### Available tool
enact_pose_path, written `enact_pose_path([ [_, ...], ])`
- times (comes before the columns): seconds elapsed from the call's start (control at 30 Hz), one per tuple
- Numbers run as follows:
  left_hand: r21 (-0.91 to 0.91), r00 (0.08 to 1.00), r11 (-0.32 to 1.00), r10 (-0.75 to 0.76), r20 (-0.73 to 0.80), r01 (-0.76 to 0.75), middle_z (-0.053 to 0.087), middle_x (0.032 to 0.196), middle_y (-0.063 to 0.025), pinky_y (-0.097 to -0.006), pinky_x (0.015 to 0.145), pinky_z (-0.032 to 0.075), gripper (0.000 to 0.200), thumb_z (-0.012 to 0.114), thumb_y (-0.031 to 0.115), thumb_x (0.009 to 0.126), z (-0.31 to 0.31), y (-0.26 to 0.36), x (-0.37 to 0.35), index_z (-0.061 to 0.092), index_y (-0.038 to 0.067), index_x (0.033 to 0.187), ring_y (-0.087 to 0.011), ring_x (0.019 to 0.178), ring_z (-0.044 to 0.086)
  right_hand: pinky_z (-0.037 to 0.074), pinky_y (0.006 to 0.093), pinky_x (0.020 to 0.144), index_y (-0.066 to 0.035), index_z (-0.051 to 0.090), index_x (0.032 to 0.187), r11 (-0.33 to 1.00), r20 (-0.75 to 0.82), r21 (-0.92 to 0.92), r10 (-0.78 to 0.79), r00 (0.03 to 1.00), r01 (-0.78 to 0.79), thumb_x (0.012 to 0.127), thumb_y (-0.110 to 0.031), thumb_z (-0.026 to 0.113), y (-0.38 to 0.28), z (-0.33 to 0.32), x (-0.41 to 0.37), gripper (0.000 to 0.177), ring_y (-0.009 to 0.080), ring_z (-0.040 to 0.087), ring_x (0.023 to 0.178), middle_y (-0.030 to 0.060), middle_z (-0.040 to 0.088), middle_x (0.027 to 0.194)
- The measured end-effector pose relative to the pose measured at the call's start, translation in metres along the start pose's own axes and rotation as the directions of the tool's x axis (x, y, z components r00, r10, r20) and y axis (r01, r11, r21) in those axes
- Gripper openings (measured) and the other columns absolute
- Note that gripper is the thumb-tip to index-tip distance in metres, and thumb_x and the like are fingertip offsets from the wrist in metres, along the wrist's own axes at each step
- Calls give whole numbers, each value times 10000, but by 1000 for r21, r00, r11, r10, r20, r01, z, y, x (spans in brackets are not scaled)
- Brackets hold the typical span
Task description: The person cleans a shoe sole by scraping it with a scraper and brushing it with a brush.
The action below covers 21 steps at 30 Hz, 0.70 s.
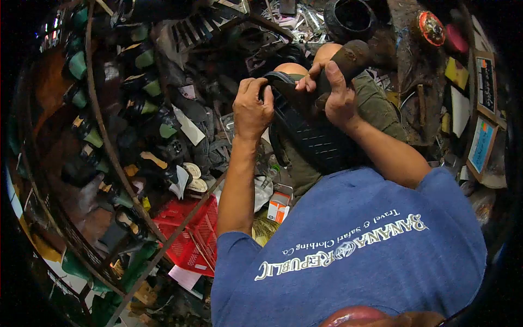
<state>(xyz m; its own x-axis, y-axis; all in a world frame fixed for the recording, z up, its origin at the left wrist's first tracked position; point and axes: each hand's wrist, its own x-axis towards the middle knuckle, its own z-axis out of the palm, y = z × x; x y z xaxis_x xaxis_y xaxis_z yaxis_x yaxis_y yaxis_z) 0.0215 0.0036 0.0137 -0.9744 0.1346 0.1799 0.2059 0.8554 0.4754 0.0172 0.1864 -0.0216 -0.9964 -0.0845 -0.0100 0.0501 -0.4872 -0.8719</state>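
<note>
Head view: left fingers [250, 86] pinch a dark rim [281, 78]; across a gap, right fingers [309, 83] curl, hold unclear.

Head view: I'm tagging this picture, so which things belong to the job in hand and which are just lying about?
In hand, it seems:
black ridged piece, perhaps a sole, held at its edge by the left hand
dark object by the right hand, kind unclear

Apparently just lying about:
red basket
orange-and-white box
round black container

basket [177, 218]: left of left hand [253, 111] | container [348, 31]: beyond knees [290, 68]
</note>
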Motion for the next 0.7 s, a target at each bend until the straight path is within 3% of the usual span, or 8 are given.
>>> enact_pose_path([
  [0.07,-50,995,994,-95,19,96,619,900,-147,-345,716,509,149,649,42,767,0,2,0,643,15,913,-306,813,624,490,288,749,13,510,935,994,20,92,59,998,-60,1017,-236,282,-1,4,3,347,168,617,711,59,557,711],
  [0.17,-31,998,998,-55,1,55,619,898,-146,-340,702,512,144,646,39,771,0,1,0,641,14,913,-299,812,626,484,279,713,5,539,886,1000,-74,20,-1,997,2,1014,-259,293,3,10,6,383,165,618,696,52,563,695],
  [0.3,-2,1000,1000,-31,-4,31,616,902,-146,-336,692,513,141,645,42,776,1,0,-1,641,14,914,-294,805,627,481,290,670,-6,564,814,994,-65,85,78,995,-72,1007,-255,331,1,10,8,392,165,623,695,65,581,672],
  [0.37,-42,994,993,-106,18,106,613,905,-148,-336,690,513,140,644,41,777,-1,5,0,639,11,914,-291,802,627,481,294,659,-9,569,796,995,-87,69,77,993,-71,1006,-251,339,0,10,8,394,165,625,700,71,586,663],
  [0.43,-33,994,994,-108,19,109,612,906,-148,-338,694,512,140,643,38,776,-2,6,1,639,9,913,-293,802,626,464,312,818,9,495,928,986,-29,-15,168,985,-169,1013,-344,298,-5,6,7,414,185,583,776,66,525,717],
  [0.63,-8,998,998,-56,26,56,609,892,-148,-341,688,509,131,641,28,776,-1,0,2,637,3,904,-293,791,622,467,293,801,9,475,945,947,-53,-319,5,999,-22,1012,-312,298,26,2,5,373,183,576,751,59,504,700],
  [0.67,-19,996,997,-72,44,73,609,885,-147,-342,684,507,126,641,25,776,-3,0,3,636,1,900,-292,787,621,467,293,801,9,475,945,947,-53,-320,6,999,-23,1012,-312,298,21,4,6,373,183,576,751,59,504,700],
  [0.7,-20,996,997,-73,45,74,609,885,-147,-342,684,507,126,641,25,776,-3,-2,3,636,1,900,-292,787,621,469,290,797,8,471,952,978,-50,-190,80,995,-89,1012,-284,295,14,5,6,347,180,578,760,60,500,700],
])
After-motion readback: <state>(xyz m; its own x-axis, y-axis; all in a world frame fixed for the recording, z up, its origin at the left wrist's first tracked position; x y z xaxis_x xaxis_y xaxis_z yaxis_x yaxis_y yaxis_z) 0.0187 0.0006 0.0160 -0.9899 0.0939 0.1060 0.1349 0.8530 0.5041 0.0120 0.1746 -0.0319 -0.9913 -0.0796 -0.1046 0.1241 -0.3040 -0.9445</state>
